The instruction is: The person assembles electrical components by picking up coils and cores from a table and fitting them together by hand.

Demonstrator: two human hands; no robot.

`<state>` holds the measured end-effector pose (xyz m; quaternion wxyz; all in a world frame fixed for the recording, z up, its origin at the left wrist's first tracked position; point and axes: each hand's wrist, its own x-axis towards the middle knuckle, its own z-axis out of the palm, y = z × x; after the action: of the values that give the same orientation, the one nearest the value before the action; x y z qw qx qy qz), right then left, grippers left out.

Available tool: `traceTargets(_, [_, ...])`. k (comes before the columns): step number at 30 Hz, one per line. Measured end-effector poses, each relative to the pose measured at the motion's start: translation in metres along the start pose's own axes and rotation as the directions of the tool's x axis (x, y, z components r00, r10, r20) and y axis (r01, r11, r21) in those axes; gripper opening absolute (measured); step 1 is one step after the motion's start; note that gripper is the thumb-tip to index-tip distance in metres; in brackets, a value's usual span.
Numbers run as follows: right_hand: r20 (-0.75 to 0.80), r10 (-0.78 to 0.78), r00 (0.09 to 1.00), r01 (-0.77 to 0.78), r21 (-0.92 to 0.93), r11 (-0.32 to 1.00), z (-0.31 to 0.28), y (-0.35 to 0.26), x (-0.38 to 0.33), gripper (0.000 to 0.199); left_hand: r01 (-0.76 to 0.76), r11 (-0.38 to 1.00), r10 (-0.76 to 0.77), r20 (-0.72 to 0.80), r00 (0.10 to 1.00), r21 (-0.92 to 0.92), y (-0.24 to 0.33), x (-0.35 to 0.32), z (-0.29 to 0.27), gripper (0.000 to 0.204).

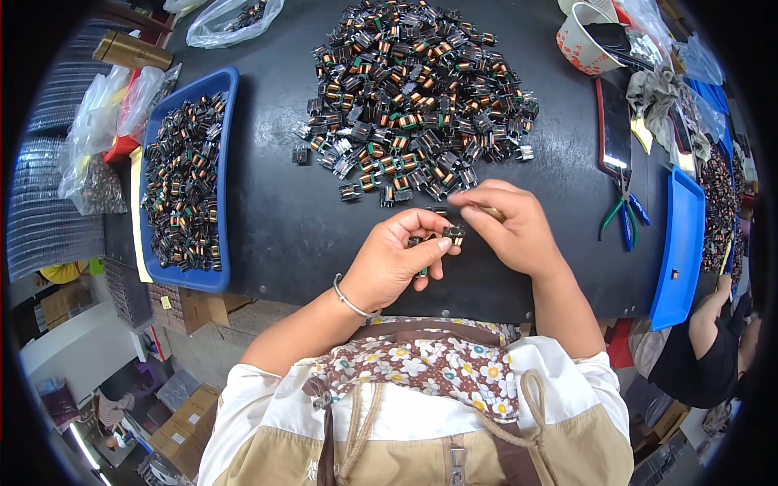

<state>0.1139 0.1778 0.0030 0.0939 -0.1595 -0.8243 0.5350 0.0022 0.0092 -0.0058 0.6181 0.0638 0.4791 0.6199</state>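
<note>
My left hand [397, 253] is closed on a few small wire-wound coils [455, 234] with black bases, pinched between thumb and fingers above the near part of the table. Just to the right, my right hand [519, 231] is curled around a thin, brownish tool [491, 213]; most of it is hidden by the fingers, so its kind does not show. Its front end points toward the held coils. Beyond both hands spreads a big heap of similar coils [413, 113], black with copper windings and some green, with several loose ones at its near edge.
A deep blue tray [230, 174] full of coils stands at the left. Toward the right lie pliers [626, 212], a dark-screened device [616, 130] and a shallow blue tray [682, 235] with one small part. A patterned tub [577, 50] stands far right. Another person's arm [708, 320] shows at the right.
</note>
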Motion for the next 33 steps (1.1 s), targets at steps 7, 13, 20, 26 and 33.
traceTargets(7, [-0.094,0.025,0.995,-0.065,-0.452,0.890,0.015,-0.006,0.007,0.020,-0.032,0.999,0.031,0.023,0.999,0.031,-0.001,-0.002,-0.002,0.016])
traceTargets(13, [-0.110,0.161,0.981,-0.194,-0.500,0.844,0.012,-0.010,0.009,0.021,0.003,0.999,0.002,0.116,0.993,-0.042,0.000,-0.005,-0.004,0.015])
traceTargets(20, [-0.058,0.068,0.996,-0.087,-0.489,0.868,0.000,-0.007,0.003,0.021,0.092,0.947,-0.009,0.260,0.966,-0.307,0.001,-0.009,-0.013,0.013])
traceTargets(26, [-0.037,-0.041,0.998,0.025,-0.354,0.935,-0.010,0.003,-0.002,0.023,0.168,0.953,-0.105,0.246,0.963,-0.250,0.001,-0.011,-0.021,0.019])
traceTargets(33, [0.148,-0.220,0.964,0.204,0.113,0.972,-0.009,-0.007,-0.006,0.019,0.248,0.955,-0.239,0.074,0.968,-0.161,0.007,-0.011,-0.006,0.025])
